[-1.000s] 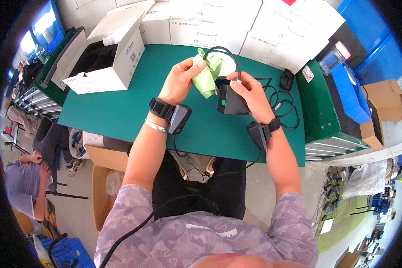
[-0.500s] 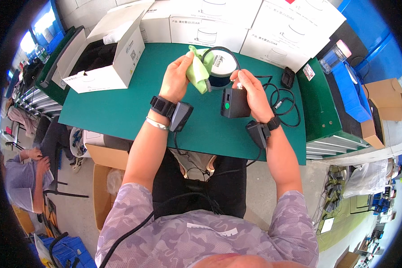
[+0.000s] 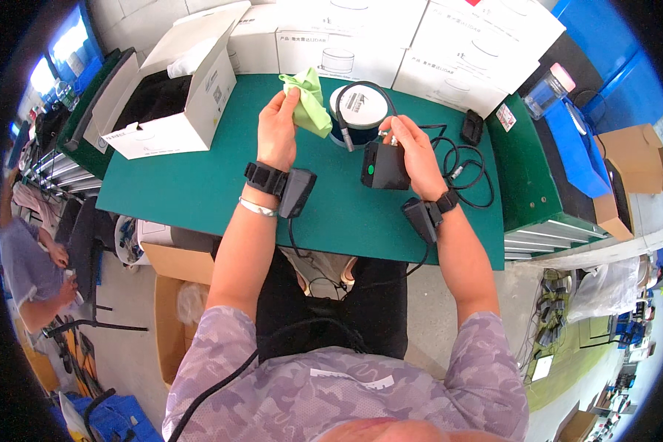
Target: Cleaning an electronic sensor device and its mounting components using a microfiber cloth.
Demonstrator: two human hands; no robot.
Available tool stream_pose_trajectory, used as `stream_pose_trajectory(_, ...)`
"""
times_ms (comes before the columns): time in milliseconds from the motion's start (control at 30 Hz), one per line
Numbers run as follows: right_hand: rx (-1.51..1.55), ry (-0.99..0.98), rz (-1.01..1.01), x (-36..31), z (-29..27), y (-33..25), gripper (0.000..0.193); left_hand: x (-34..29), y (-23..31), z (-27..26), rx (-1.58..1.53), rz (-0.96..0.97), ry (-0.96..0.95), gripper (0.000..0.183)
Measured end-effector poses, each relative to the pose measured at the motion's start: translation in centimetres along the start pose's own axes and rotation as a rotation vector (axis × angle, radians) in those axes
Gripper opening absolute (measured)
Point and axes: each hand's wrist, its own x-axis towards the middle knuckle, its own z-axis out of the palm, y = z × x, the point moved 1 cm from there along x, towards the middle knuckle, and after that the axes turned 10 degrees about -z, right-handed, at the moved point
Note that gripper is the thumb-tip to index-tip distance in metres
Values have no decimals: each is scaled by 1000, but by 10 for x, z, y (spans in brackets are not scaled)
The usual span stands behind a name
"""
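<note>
My left hand (image 3: 276,131) pinches a light green cloth (image 3: 309,107), raised over the table's far middle part. My right hand (image 3: 420,155) is closed on a small black box (image 3: 385,169) with a green dot on its front and silvery connectors at its top. Near my right fingertips a black cable loops up and over, and its metal plug (image 3: 348,138) dangles free left of the box. Behind the plug stands a squat cylindrical device (image 3: 365,110) with a white top and dark side. A wrist strap with a black module sits on each forearm.
Coiled black cable (image 3: 470,173) and a small black part (image 3: 473,127) lie right on the green table (image 3: 331,214). An open white box (image 3: 162,140) with black foam stands left. White cartons (image 3: 339,51) line the back. Another person (image 3: 33,265) is at far left.
My left hand has moved left with the green cloth, away from the cable's plug and the cylindrical device. My right hand with the black box has hardly shifted.
</note>
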Motion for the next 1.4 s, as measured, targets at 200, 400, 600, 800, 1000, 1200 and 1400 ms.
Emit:
stream_pose_trajectory(200, 10, -32, 1, -1, 1, -2, 31, -9, 1, 12, 98, -86, -150, 27)
stream_pose_trajectory(400, 42, -62, 5, -1, 2, -6, 31, -13, 3, 15, 350, -99, -296, 28)
stream_pose_trajectory(600, 30, -89, 9, -2, 0, -4, 31, -20, 7, 21, 222, -123, -399, 27)
stream_pose_trajectory(800, 55, -190, 149, -3, 2, -6, 29, -18, 5, 19, 172, -139, -418, 27)
stream_pose_trajectory(1000, 36, -270, 165, -9, 15, 2, 28, -17, -3, 21, 96, -215, -456, 28)
stream_pose_trajectory(1200, -23, -360, 126, -9, 14, 2, 28, -16, -8, 20, 121, -259, -479, 28)
stream_pose_trajectory(1400, 18, -255, 33, -9, 13, 5, 18, -26, -7, 31, 309, -130, -490, 28)
